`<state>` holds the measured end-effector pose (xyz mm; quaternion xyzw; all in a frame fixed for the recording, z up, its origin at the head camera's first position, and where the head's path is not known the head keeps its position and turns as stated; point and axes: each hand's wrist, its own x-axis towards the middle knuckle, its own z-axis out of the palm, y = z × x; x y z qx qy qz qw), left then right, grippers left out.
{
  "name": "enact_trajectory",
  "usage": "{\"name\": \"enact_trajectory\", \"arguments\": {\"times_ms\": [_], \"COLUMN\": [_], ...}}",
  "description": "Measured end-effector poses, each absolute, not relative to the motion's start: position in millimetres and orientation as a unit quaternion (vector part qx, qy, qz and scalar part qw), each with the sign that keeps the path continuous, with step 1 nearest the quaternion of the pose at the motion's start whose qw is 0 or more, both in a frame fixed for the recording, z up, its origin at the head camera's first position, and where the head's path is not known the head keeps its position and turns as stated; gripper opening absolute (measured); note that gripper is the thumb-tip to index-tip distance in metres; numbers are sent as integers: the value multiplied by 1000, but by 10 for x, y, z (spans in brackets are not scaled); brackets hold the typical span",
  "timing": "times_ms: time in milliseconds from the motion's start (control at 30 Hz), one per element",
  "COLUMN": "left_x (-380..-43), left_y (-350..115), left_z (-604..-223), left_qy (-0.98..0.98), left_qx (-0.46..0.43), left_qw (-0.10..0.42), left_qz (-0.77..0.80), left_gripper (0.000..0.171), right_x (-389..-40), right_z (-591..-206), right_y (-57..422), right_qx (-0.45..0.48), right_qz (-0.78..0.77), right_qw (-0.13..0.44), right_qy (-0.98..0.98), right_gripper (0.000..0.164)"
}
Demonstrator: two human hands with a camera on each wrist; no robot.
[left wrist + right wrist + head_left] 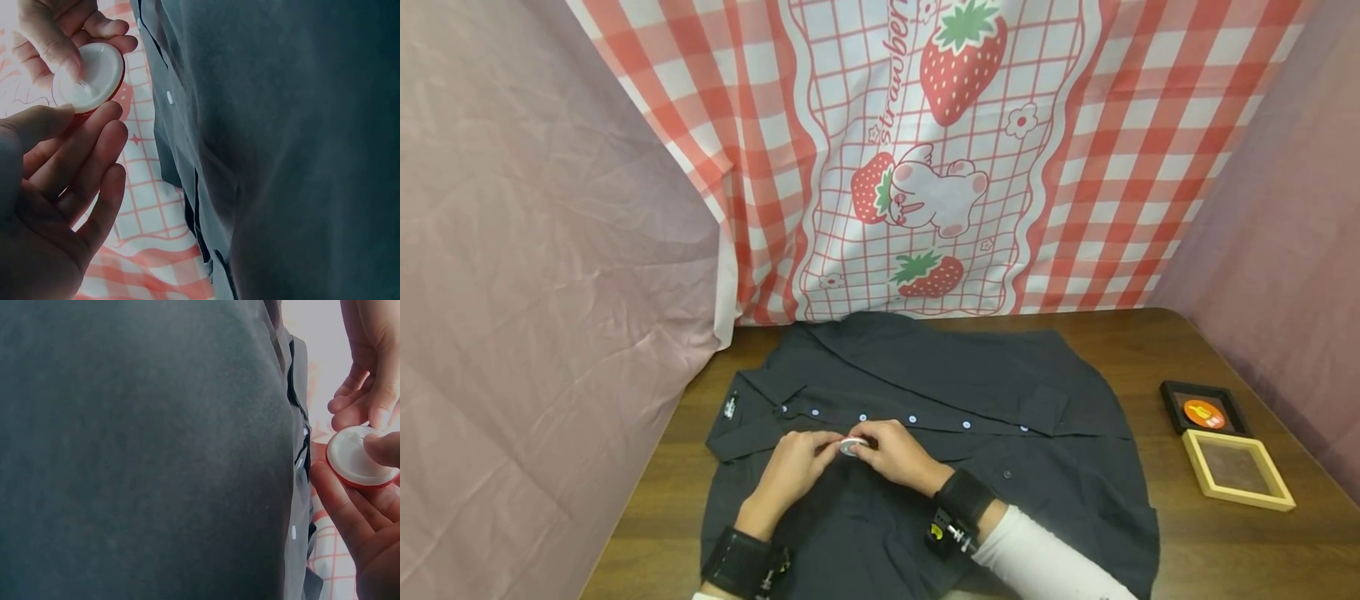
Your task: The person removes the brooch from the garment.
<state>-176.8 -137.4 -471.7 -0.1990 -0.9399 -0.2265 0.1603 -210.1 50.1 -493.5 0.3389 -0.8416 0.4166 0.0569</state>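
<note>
Both hands hold a round pin badge [848, 447] over a dark button-up shirt [940, 358] laid on the table. Its white back with the pin [82, 82] faces up, and a red rim shows at the edge. My left hand [795, 467] pinches the near edge between thumb and fingertips in the left wrist view. My right hand [898, 454] grips the badge from the other side, its thumb pressed on the back near the pin and its fingers beneath. The shirt's collar [748, 412] points left, and light buttons [912, 419] run along the placket.
On the right of the brown wooden table [1172, 542] lie a black frame [1172, 402] with an orange round badge [1204, 414] inside and a light wooden frame [1247, 497] touching it. A strawberry-print checked cloth [1090, 208] hangs behind; pink cloth [550, 292] hangs at both sides.
</note>
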Motion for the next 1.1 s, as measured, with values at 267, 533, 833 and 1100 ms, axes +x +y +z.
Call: {"name": "enact_trajectory", "arguments": {"times_ms": [267, 533, 833, 1100], "left_x": [-1777, -1779, -1742, -1732], "left_y": [-1374, -1375, -1386, -1393], "left_z": [-4711, -4687, -4691, -4689], "left_qy": [-943, -943, -941, -940], "left_qx": [-194, -190, -184, -178], "left_qw": [147, 144, 137, 131], "left_qz": [-229, -233, -248, -258], "left_gripper": [10, 11, 11, 11], "right_x": [-2090, -2088, -2041, -2035], "right_z": [-4930, -4897, -4884, -4892], "right_y": [511, 508, 499, 491], "right_qx": [333, 339, 313, 306], "right_qz": [424, 425, 459, 464], "right_qw": [38, 22, -8, 0], "right_qy": [-841, -839, -832, -831], "right_gripper": [6, 10, 14, 20]}}
